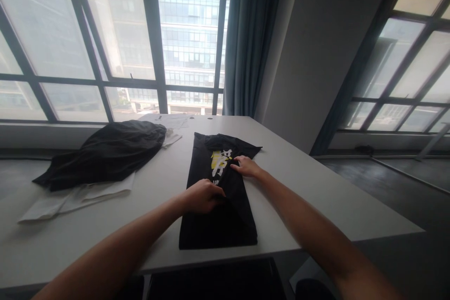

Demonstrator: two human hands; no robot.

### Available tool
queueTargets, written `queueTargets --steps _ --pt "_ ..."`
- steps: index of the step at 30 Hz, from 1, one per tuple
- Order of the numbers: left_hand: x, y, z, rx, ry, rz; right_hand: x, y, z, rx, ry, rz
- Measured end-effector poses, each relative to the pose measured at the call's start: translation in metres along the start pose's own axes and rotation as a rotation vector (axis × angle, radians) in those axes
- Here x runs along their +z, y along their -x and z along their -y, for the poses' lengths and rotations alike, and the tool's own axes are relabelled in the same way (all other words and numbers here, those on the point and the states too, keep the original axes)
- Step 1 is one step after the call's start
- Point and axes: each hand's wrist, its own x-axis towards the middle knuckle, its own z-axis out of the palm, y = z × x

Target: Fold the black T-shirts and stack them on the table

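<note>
A black T-shirt (204, 229) with a white and yellow print lies partly folded on the white table (291, 197), its near edge close to the table's front edge. My left hand (206, 195) is closed on the shirt's fabric near its middle. Farther up on the right side, my right hand (246, 167) pinches the shirt's edge beside the print. Between both hands the cloth is lifted into a slanting fold that covers part of the print. One pointed corner of the shirt sticks out to the far right.
To the left, a heap of black clothing (108, 150) rests on white cloth or paper (77, 201). Thin white sheets (172, 121) lie at the table's far end. Beyond it are windows and a blue-grey curtain (249, 42). The table's right edge runs diagonally toward me.
</note>
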Motion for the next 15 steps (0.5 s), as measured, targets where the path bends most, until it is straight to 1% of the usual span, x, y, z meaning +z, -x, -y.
queueTargets --steps 2,4,6,8,12,15 --pt "0.001 0.001 -0.005 0.053 0.077 0.014 -0.002 -0.003 -0.003 0.043 -0.019 -0.005" --pt "0.005 0.000 -0.009 0.093 0.124 0.018 -0.007 -0.010 -0.009 0.139 -0.034 -0.003" --pt "0.008 -0.001 -0.012 0.116 0.136 0.025 -0.013 -0.019 -0.019 0.247 -0.059 -0.007" --pt "0.009 -0.001 -0.014 0.127 0.130 0.048 -0.020 -0.029 -0.031 0.316 -0.108 -0.033" --pt "0.004 0.002 -0.013 0.135 0.164 0.097 -0.027 -0.046 -0.050 0.341 -0.185 -0.088" --pt "0.003 0.004 -0.010 0.144 0.234 0.141 -0.028 -0.055 -0.054 0.356 -0.178 -0.135"
